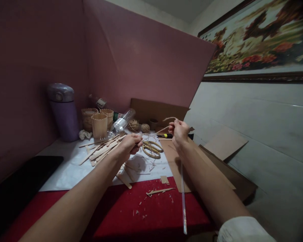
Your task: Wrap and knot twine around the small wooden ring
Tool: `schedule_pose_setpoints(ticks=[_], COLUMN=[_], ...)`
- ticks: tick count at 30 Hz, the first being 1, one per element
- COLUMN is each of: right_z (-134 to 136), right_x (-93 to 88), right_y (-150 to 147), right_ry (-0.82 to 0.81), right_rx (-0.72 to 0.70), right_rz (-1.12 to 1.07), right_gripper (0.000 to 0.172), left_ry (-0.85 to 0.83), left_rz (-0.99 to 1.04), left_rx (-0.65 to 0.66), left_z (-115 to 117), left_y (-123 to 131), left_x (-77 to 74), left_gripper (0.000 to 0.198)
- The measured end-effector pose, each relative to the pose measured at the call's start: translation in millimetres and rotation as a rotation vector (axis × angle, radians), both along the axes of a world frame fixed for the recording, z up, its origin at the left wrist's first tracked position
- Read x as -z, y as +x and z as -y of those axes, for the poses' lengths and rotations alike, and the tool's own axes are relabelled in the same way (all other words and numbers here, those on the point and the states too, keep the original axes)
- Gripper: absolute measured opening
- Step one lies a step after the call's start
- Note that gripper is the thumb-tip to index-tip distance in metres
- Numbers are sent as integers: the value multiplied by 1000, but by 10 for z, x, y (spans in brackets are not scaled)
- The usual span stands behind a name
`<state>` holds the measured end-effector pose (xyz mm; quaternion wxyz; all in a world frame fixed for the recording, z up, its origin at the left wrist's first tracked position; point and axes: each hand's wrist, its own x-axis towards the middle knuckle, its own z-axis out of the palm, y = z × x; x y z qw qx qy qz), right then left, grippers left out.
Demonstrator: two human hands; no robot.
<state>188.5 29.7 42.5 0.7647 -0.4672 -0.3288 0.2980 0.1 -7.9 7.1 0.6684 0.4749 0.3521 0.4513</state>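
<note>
1. Both of my hands are closed on one twine strand (164, 129), which is stretched in the air above the scissors (153, 149).
2. My left hand (129, 144) is just left of the scissors, with its fingers curled tight. The strand seems to run into that fist, though the light is too dim for me to be sure of the pinch.
3. My right hand (179, 131) is up and to the right of the scissors. Its thumb and fingertips are nipped narrow on the strand's other end.
4. The strand's long axis runs left to right and climbs toward my right hand. Its loose tail curls up and back to the left over that hand's knuckles.
5. The scissors lie flat on white paper (65, 168), gold handles toward me, directly under the span between my hands.
6. Left of the scissors is a heap of craft sticks (103, 149). Beyond that stand stick cups (99, 125) and, farther left, a purple flask (63, 111).
7. Behind the scissors are a tipped plastic bottle (121, 122) and two twine balls (141, 127).
8. Right of the scissors is a cardboard sheet (173, 161). A clear rod (183, 198) runs from it toward me across the red cloth (146, 215).
</note>
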Motion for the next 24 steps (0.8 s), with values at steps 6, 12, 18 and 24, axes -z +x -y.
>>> schedule_pose_setpoints(ticks=[6,12,18,24], right_z=[-106,229,525,486], right_x=[342,435,477,592], right_y=[249,54,-373,-387], right_ry=[-182,-31,330,255], right_rx=[114,310,-317,-239], right_rz=[334,1148,1243,1291], right_gripper=[18,17,26,13], left_ry=[14,-2,37,66], left_rz=[-62,-99,-43,-42], left_rx=[-32,-104,-38,4], left_z=[-13,-71,-37,-1], left_y=[-24,-45,-29,-8], left_x=[31,83,89,80], left_gripper=[19,16,13,16])
